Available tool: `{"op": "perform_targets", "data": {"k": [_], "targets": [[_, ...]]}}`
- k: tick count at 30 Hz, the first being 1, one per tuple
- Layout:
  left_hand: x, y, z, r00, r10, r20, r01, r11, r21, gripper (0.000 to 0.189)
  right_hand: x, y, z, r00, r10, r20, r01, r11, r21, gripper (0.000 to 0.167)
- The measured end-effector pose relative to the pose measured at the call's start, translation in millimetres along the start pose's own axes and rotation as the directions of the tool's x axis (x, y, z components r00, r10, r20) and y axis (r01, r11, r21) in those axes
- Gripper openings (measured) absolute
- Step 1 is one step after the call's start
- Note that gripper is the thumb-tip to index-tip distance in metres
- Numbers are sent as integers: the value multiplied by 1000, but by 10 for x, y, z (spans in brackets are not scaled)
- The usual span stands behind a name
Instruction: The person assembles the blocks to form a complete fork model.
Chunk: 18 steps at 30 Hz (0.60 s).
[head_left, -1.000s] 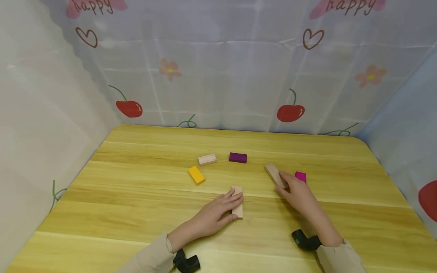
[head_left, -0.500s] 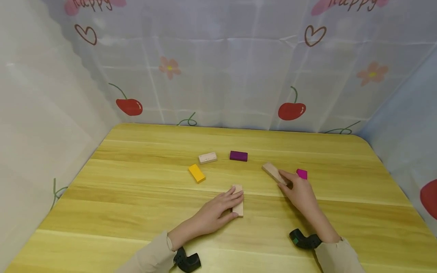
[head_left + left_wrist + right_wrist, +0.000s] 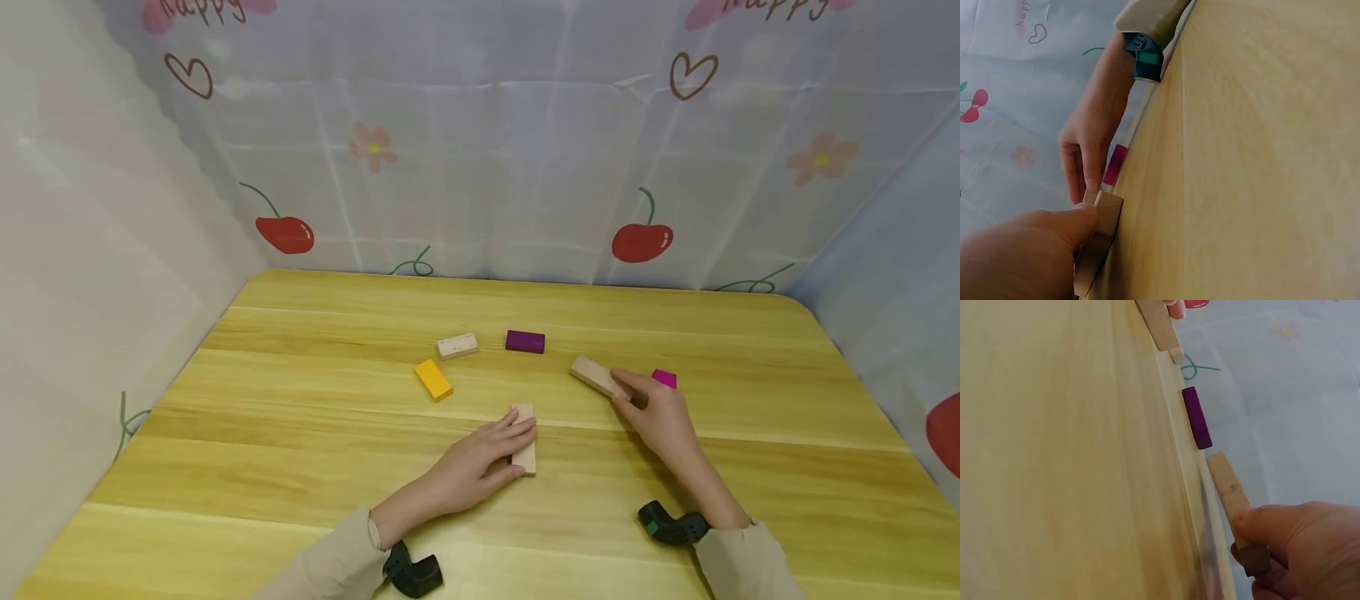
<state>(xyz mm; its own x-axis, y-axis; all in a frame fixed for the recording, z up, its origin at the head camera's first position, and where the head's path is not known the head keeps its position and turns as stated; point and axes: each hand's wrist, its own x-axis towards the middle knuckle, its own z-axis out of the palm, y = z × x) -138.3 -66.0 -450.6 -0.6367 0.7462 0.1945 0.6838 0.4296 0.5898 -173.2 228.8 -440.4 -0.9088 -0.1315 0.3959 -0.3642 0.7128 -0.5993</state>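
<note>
Pinching one wooden block (image 3: 593, 376) between thumb and fingers, the right hand (image 3: 663, 422) is near the magenta block (image 3: 665, 377), toward the right edge of the surface (image 3: 780, 392). The left hand (image 3: 474, 465), fingers extended, rests across another wooden block (image 3: 527, 457), farther from the far edge.

wooden table (image 3: 300, 425) | cherry-print backdrop (image 3: 480, 183) behind | yellow block (image 3: 433, 381) near purple block (image 3: 525, 342)

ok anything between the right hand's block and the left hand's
Nothing visible: only tabletop separates the right block from the left block, which the left hand partly covers. The purple block lies farther back.
</note>
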Motion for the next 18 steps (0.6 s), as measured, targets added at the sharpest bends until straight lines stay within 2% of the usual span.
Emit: {"op": "perform_targets", "data": {"k": [5,10,18], "targets": [[-3,4,-5,1000,1,-2,-1,1000,6,52,43,-63,-11,999,17,29,-19,997,81,33],[-8,-3,-3,1000,0,-2,0,1000,16,52,129,-146,57,994,10,105,-30,983,181,34],[-9,-10,8,1000,-2,-2,2,1000,16,51,287,-292,270,980,-83,183,35,967,251,32]]}}
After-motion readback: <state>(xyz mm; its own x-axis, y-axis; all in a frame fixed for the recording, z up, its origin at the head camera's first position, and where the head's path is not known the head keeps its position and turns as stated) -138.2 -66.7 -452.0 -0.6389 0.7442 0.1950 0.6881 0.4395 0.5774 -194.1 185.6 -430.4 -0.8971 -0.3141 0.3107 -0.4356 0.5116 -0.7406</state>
